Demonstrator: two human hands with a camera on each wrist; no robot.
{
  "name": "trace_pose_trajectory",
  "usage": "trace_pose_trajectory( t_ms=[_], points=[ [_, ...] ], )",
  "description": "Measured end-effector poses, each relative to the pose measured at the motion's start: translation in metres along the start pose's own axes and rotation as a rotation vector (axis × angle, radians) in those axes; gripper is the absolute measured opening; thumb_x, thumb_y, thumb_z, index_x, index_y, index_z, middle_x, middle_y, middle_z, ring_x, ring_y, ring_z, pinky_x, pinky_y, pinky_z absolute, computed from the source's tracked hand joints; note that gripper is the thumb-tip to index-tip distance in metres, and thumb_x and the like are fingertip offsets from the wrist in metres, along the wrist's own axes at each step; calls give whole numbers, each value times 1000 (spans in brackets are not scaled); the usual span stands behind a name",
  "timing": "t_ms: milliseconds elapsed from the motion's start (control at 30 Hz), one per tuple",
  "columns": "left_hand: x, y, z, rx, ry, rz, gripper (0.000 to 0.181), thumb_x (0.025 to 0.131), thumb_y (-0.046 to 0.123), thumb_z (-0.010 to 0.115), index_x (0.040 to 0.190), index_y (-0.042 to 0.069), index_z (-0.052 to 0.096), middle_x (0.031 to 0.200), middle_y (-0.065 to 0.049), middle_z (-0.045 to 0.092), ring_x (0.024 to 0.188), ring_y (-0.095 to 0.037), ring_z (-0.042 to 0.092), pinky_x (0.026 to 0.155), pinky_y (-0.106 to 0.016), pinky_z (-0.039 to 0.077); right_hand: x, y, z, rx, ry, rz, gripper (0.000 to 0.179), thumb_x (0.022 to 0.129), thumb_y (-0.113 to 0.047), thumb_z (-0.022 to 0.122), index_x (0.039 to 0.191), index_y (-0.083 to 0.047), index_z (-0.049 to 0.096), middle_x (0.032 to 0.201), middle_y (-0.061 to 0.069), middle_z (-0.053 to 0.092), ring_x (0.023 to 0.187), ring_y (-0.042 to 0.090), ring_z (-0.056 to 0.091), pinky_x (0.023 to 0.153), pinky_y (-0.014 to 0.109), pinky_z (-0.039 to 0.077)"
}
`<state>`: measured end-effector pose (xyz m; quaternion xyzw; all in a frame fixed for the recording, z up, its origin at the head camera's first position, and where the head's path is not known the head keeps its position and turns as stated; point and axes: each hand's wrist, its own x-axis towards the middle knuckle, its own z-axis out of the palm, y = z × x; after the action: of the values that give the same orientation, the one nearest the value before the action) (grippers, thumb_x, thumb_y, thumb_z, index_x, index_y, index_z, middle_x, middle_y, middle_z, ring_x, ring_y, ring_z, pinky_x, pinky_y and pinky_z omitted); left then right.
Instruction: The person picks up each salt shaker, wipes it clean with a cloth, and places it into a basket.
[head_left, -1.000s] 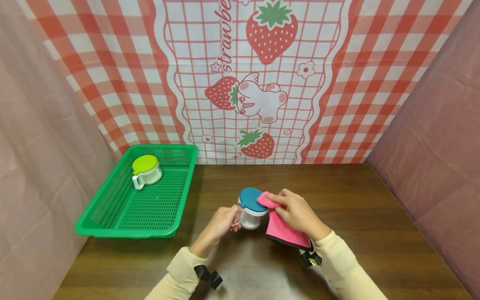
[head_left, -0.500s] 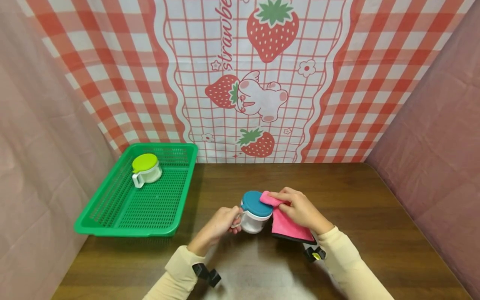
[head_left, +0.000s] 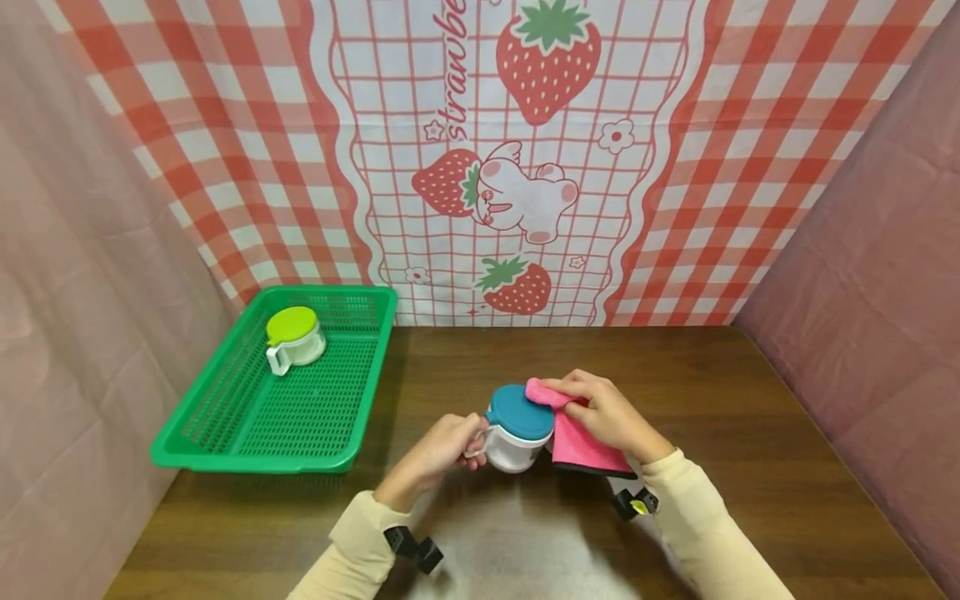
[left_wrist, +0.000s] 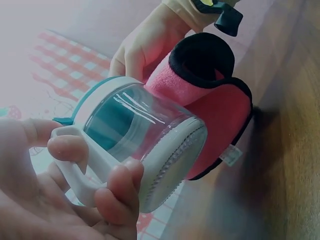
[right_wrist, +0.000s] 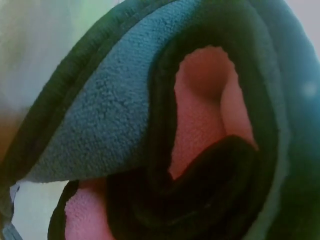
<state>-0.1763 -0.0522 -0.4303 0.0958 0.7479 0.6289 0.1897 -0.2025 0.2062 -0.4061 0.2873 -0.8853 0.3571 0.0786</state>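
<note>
My left hand [head_left: 448, 446] grips the white handle of a clear seasoning jar [head_left: 513, 454] with a blue lid [head_left: 522, 412]. In the left wrist view the jar [left_wrist: 145, 130] is tilted and its white base shows; fingers curl through and round the handle. My right hand [head_left: 603, 410] pinches a pink cloth [head_left: 588, 446] with black edging, and a bunched part of it touches the right side of the lid. The cloth's folds [right_wrist: 200, 120] fill the right wrist view, hiding the hand there. Below the hand the rest of the cloth hangs down.
On the left of the wooden table [head_left: 675, 375] stands a green plastic basket [head_left: 367, 383]. A similar jar with a lime-green lid [head_left: 294, 323] sits in its back left part. A checked strawberry curtain [head_left: 517, 167] hangs behind the table, with pinkish drapes at both sides.
The jar has shifted a little to the right and toward me, its lid turning more into view. The right hand and cloth have moved slightly right along the lid's edge.
</note>
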Motion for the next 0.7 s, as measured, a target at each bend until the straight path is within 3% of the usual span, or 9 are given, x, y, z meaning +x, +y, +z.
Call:
trace_pose_trajectory(
  t_ms=[233,700],
  points=[
    [0,3,2,-54,31,-7,36,89,25,44,56,11,43,55,1,53,51,-8,51,54,-23,37,0,-3,-7,17,17,-10,39,85,-2,68,123,-10,67,94,1,66,82,10,56,67,22,47],
    [-2,6,1,-86,18,8,36,90,23,43,57,9,41,55,1,54,52,-8,52,55,-22,40,2,-5,-11,24,-6,45,40,87,-4,67,126,-13,66,99,2,66,85,12,56,68,22,47]
  ],
)
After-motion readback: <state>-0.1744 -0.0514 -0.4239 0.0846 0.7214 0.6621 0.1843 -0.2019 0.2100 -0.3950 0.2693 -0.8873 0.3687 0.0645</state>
